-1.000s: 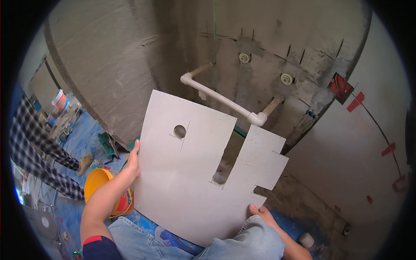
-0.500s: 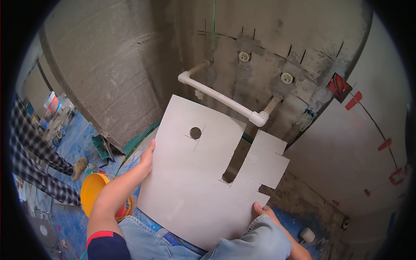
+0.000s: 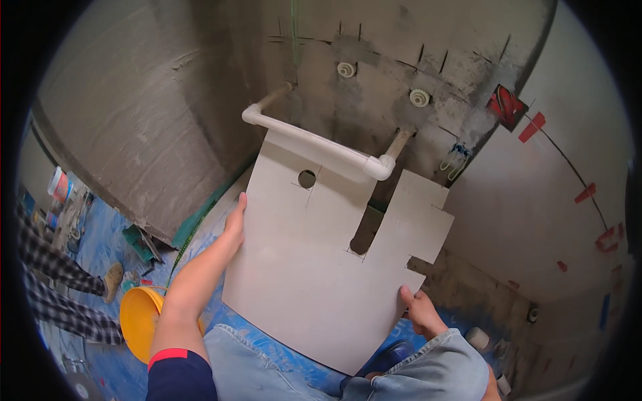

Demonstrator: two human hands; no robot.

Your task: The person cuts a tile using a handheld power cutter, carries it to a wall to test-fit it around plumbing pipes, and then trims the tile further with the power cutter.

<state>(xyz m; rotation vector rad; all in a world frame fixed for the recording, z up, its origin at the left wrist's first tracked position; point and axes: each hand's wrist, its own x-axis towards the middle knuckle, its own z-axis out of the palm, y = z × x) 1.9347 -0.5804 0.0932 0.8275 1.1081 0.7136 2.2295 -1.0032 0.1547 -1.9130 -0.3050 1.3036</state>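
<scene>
A large pale board, with a round hole, a long slot and notched right edge, leans away from me, its top beneath a white plastic pipe loop on the wall. My left hand grips the board's left edge, thumb at the edge and other fingers hidden behind. My right hand holds the lower right edge, thumb on the face and fingers curled behind, beside my bent knee.
A yellow bucket stands left on blue floor covering, near a person's checked trouser legs. A concrete wall rises left; a pale wall with red tape stands right. Two round fittings sit above the pipe.
Both hands have moved the board away from me and slightly right, its top passing under the pipe. The view has shifted, so wall and pipe appear farther up and left.
</scene>
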